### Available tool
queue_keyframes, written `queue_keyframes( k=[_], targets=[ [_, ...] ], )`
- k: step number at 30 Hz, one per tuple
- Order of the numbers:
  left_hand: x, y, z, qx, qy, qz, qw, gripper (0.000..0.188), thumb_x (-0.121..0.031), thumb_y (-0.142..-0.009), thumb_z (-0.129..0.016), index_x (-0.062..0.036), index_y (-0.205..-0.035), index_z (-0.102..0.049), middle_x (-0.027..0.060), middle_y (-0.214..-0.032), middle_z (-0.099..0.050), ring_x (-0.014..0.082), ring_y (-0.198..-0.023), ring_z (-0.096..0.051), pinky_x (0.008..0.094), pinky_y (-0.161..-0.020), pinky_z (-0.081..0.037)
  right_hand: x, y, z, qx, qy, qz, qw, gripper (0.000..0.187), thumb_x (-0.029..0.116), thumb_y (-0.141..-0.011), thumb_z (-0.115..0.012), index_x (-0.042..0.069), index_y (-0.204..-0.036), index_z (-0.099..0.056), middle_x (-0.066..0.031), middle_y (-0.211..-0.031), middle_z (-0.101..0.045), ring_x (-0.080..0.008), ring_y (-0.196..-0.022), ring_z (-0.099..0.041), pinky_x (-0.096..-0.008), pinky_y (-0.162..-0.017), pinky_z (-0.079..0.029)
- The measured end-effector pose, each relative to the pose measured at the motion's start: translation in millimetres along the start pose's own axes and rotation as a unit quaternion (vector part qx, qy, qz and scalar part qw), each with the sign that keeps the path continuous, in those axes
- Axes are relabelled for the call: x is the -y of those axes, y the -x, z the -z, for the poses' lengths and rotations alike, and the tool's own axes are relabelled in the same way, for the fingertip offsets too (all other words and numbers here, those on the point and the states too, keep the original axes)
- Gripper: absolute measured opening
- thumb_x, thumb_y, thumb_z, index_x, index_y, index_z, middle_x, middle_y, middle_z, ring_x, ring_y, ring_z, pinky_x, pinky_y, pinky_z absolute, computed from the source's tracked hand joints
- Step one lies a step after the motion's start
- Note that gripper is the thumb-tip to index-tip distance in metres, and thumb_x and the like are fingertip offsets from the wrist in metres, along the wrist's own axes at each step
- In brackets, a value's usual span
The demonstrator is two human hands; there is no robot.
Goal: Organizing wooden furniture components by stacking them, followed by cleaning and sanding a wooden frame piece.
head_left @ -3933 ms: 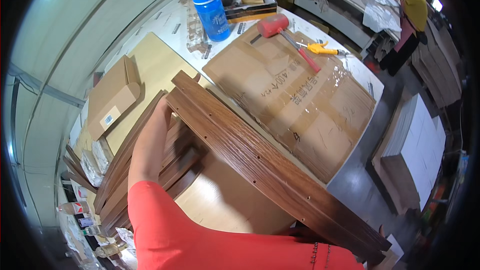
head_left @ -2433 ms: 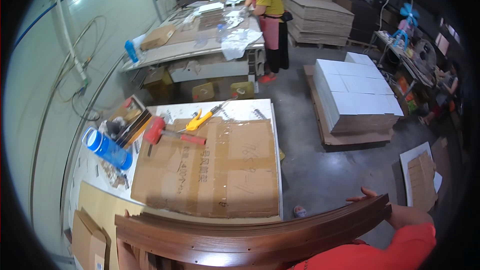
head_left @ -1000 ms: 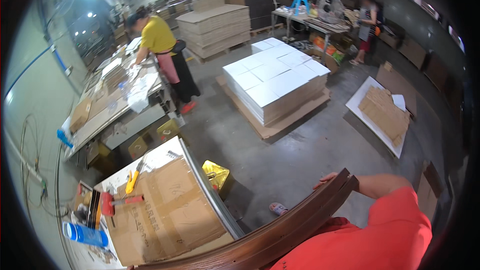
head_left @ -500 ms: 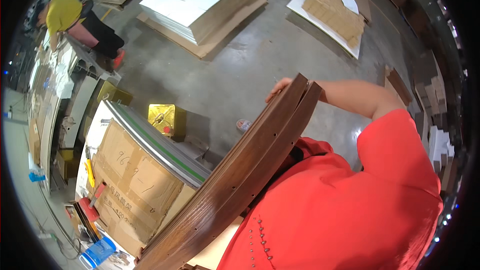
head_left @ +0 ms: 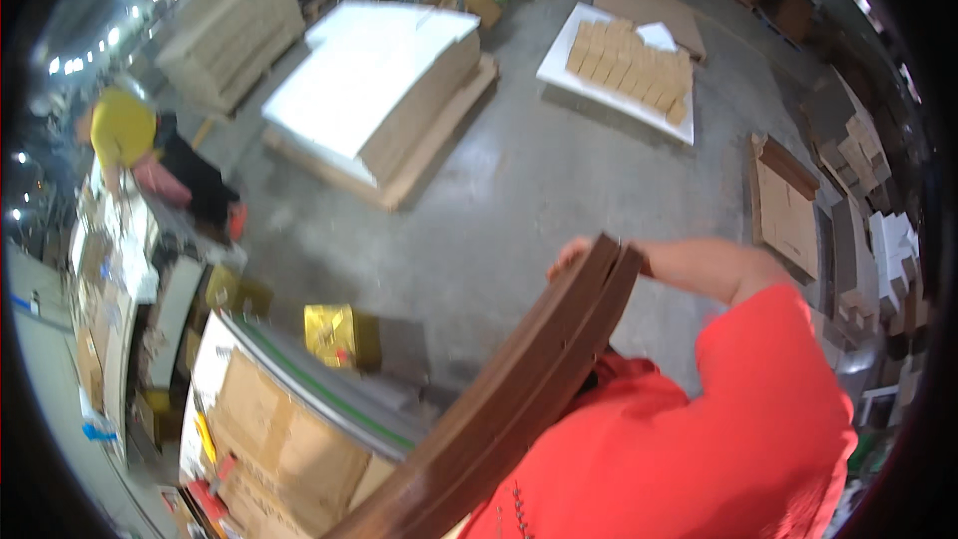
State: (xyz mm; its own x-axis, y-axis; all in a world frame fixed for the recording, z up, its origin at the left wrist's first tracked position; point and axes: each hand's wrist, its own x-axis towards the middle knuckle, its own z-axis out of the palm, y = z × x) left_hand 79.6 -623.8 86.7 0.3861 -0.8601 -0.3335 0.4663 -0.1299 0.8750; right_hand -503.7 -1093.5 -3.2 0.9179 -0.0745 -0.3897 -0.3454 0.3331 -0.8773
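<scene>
A bundle of long dark-brown boards (head_left: 494, 394) runs slantwise across the lower middle, close against my red shirt. At least two boards lie side by side, with a narrow gap between them at the far end. My right hand (head_left: 569, 258) is closed round that far end, its fingers showing past the left edge and the rest hidden behind the boards. The near end runs out of the picture at the bottom, and my left hand does not show. Beside the boards on the left lies a cardboard box (head_left: 284, 439) on a work surface.
A yellow cutter (head_left: 206, 436) lies by the box, and green-striped edging (head_left: 309, 379) curves along its far side. A yellow tin (head_left: 334, 334) stands on the floor. Beyond are a white panel stack (head_left: 369, 70) and stacked cardboard pieces (head_left: 629, 65). A person in yellow (head_left: 125, 130) bends over a bench.
The view has tilted up, so everything sits lower in the picture. The boards remain in my right hand. The fingertips at the boards' near end have left the picture.
</scene>
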Motion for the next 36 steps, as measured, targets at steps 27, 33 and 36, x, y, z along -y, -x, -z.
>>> queue_keyframes(
  k=[27, 33, 36],
  targets=[
    [130.2, -247.9, -603.6, 0.482, -0.081, 0.086, 0.868, 0.048, -0.045, -0.09, -0.056, -0.0052, -0.117, -0.056, 0.0147, -0.13, -0.05, 0.0281, -0.116, -0.049, 0.038, -0.094, -0.047, -223.3, 562.4, -120.8, -0.493, -0.168, 0.308, 0.796, 0.033, 0.025, -0.091, -0.06, 0.005, -0.117, -0.058, -0.0183, -0.127, -0.054, -0.0273, -0.119, -0.051, -0.0395, -0.101, -0.041],
    [153.4, -252.1, -669.7, 0.496, -0.088, 0.105, 0.857, 0.047, -0.045, -0.09, -0.056, -0.0052, -0.116, -0.056, 0.0149, -0.13, -0.05, 0.0285, -0.116, -0.049, 0.0381, -0.094, -0.047, -236.1, 635.8, -207.0, -0.599, -0.255, 0.35, 0.674, 0.025, 0.018, -0.092, -0.055, 0.005, -0.114, -0.058, -0.0156, -0.122, -0.058, -0.0252, -0.115, -0.055, -0.0391, -0.099, -0.045],
    [154.9, -265.9, -697.7, 0.501, -0.098, 0.12, 0.852, 0.047, -0.044, -0.09, -0.056, -0.0053, -0.116, -0.057, 0.015, -0.13, -0.05, 0.0287, -0.116, -0.049, 0.0381, -0.094, -0.047, -201.9, 650.1, -229.2, -0.648, -0.321, 0.308, 0.617, 0.028, 0.018, -0.092, -0.054, 0.006, -0.118, -0.056, -0.0164, -0.124, -0.056, -0.0274, -0.116, -0.054, -0.0408, -0.1, -0.044]
  ],
)
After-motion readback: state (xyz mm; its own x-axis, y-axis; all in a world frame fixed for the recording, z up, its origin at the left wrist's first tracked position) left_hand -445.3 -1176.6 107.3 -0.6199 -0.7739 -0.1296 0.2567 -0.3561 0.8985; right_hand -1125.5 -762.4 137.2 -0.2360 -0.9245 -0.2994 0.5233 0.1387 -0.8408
